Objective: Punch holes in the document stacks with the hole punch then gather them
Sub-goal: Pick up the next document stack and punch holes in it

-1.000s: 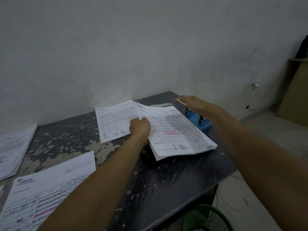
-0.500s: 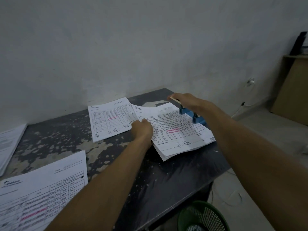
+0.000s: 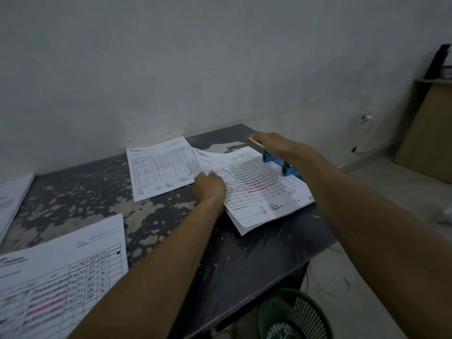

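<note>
A thick stack of printed forms (image 3: 264, 192) lies at the right side of the dark table (image 3: 244, 260), its right edge pushed into the blue hole punch (image 3: 285, 167). My right hand (image 3: 271, 145) rests on top of the punch's lever, palm down. My left hand (image 3: 210, 187) grips the stack's left edge, where the top sheets curl up. A second stack of forms (image 3: 159, 167) lies just to the left, flat on the table. A third stack (image 3: 61, 277) sits near the front left corner.
More paper (image 3: 12, 199) shows at the far left edge. A green mesh waste basket (image 3: 293, 316) stands on the floor below the table's right corner. A grey wall runs behind the table. A wooden board (image 3: 430, 133) leans at the far right.
The stack in the punch has shifted slightly, and its left edge now curls up under my left hand. My right hand stays on the punch lever. The view has shifted a little.
</note>
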Action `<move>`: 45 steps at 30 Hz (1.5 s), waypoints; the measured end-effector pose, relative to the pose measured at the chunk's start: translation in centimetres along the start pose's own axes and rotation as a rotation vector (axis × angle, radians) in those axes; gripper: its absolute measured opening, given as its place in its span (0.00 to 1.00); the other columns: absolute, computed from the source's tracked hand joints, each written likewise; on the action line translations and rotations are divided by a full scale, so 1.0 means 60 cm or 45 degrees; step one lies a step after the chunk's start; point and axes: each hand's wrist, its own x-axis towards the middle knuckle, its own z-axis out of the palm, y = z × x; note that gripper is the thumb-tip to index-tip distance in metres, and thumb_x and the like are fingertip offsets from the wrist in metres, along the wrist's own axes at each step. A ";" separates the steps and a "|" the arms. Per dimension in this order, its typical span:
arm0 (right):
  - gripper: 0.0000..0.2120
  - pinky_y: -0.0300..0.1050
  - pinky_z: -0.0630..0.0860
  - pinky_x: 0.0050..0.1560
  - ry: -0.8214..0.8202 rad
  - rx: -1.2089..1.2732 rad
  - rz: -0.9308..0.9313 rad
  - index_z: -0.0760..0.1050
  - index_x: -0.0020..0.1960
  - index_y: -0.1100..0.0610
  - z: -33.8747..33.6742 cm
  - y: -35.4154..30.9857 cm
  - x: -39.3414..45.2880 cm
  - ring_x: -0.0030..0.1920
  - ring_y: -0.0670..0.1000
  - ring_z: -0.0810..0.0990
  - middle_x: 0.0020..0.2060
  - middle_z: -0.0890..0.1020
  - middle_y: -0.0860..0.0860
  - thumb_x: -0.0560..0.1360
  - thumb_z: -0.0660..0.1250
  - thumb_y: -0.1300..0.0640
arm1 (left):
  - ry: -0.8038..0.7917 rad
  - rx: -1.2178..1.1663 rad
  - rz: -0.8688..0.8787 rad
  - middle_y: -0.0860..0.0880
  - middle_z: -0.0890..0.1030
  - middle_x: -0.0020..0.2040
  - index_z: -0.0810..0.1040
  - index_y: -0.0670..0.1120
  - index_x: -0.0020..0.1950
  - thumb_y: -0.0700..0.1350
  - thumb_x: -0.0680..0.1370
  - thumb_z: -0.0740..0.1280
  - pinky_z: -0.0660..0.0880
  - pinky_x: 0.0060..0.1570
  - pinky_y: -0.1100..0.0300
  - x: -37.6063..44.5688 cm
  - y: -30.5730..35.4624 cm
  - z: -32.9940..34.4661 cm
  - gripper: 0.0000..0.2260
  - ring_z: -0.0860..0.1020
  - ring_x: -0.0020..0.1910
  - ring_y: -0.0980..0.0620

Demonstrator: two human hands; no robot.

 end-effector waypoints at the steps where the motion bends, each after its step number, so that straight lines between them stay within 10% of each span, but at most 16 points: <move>1: 0.22 0.44 0.66 0.40 0.001 0.003 -0.005 0.72 0.65 0.59 0.000 0.000 0.000 0.41 0.50 0.75 0.40 0.78 0.51 0.82 0.50 0.45 | -0.007 -0.012 -0.004 0.44 0.78 0.63 0.73 0.42 0.68 0.45 0.82 0.57 0.77 0.57 0.46 0.000 0.001 0.000 0.16 0.79 0.55 0.43; 19: 0.20 0.51 0.71 0.52 0.007 -0.138 -0.068 0.73 0.59 0.52 0.012 0.005 -0.003 0.50 0.51 0.74 0.55 0.77 0.52 0.80 0.49 0.42 | 0.032 0.135 0.028 0.42 0.79 0.61 0.75 0.39 0.65 0.46 0.83 0.58 0.74 0.50 0.54 0.001 -0.004 0.004 0.16 0.78 0.57 0.42; 24: 0.21 0.62 0.62 0.71 0.066 -0.485 -0.178 0.73 0.62 0.57 0.033 0.010 -0.008 0.65 0.55 0.71 0.65 0.74 0.54 0.84 0.44 0.50 | 0.048 0.145 0.031 0.42 0.78 0.62 0.75 0.39 0.65 0.46 0.83 0.58 0.73 0.48 0.55 0.001 -0.005 0.003 0.16 0.78 0.57 0.42; 35: 0.16 0.60 0.67 0.65 0.161 -0.786 -0.298 0.72 0.56 0.59 0.043 0.017 0.000 0.60 0.59 0.73 0.60 0.76 0.58 0.83 0.46 0.56 | 0.049 0.202 0.036 0.41 0.79 0.61 0.75 0.39 0.64 0.46 0.83 0.57 0.72 0.47 0.55 0.003 -0.004 0.004 0.15 0.78 0.56 0.42; 45: 0.25 0.64 0.50 0.75 0.258 -1.298 -0.341 0.62 0.74 0.61 0.089 0.055 -0.011 0.78 0.57 0.52 0.75 0.62 0.60 0.84 0.43 0.49 | 0.024 0.201 0.036 0.41 0.77 0.63 0.73 0.39 0.68 0.46 0.84 0.57 0.77 0.54 0.51 -0.001 -0.003 0.001 0.17 0.78 0.57 0.42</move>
